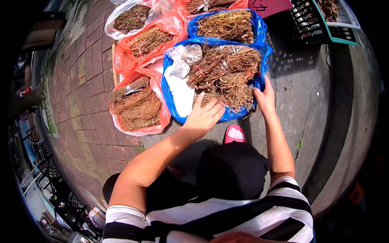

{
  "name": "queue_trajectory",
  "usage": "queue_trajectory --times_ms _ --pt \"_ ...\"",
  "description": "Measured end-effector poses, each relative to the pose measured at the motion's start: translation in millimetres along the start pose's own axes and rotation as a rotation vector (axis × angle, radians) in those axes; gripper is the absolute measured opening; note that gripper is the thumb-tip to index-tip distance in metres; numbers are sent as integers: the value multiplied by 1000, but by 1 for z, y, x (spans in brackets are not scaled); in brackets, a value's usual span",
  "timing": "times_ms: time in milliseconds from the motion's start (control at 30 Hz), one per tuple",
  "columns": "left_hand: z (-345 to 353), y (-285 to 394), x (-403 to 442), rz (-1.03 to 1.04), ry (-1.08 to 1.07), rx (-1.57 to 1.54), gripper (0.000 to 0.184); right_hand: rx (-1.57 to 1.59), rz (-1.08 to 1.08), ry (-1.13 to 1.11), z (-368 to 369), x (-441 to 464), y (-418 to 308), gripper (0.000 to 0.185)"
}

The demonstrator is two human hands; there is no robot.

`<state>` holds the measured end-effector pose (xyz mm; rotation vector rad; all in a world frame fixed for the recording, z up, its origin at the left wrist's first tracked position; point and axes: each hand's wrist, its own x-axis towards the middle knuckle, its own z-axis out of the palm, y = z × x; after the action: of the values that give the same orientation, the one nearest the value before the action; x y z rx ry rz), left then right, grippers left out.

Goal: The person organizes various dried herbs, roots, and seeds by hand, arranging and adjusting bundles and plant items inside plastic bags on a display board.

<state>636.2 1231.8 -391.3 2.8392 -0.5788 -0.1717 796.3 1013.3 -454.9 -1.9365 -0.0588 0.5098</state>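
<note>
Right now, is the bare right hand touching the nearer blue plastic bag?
Touching: the head view shows the right hand gripping the nearer blue plastic bag by its side.

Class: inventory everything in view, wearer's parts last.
Blue bags: two, blue, centre
Red bags: several, red, left and top
White bag: one, white, top left
Dried plants: uncounted, brown, in bags
White wrapping: uncounted, white, front bag
Sign: one, magenta, top
Crate: one, green, top right
Ground: one, reddish left, grey right
Background: unclear, dark, left
Shoe: one clear, pink, centre
Trousers: one, black, lower centre
Shirt: one, black/white, bottom
Left hand: one, bare, on plants
Right hand: one, bare, blue bag's edge
</note>
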Motion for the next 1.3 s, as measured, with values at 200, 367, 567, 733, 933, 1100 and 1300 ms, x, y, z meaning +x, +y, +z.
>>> queue_trajectory --times_ms 200,367,567,733,933,1100,1300 --pt "-57 -7 15 -129 326 -317 53 -234 -328 323 -25 -3 -73 45" --pt "-47 -47 43 -451 348 -208 58 -234 -775 223 4 23 -133 25" --pt "-59 -49 39 -298 308 -193 30 -476 -1100 -174 72 52 -158 20" --pt "-53 -105 59 -470 323 59 44 -898 -724 -244 72 46 -124 27" --pt "-45 -132 37 -648 192 72 40 -860 -780 -179 64 41 -113 26" --pt "-29 -149 7 -684 356 -187 23 -790 -778 -166 63 42 -112 25" --pt "-25 -172 1 -715 391 -662 14 -773 -782 -146 64 42 -110 25"
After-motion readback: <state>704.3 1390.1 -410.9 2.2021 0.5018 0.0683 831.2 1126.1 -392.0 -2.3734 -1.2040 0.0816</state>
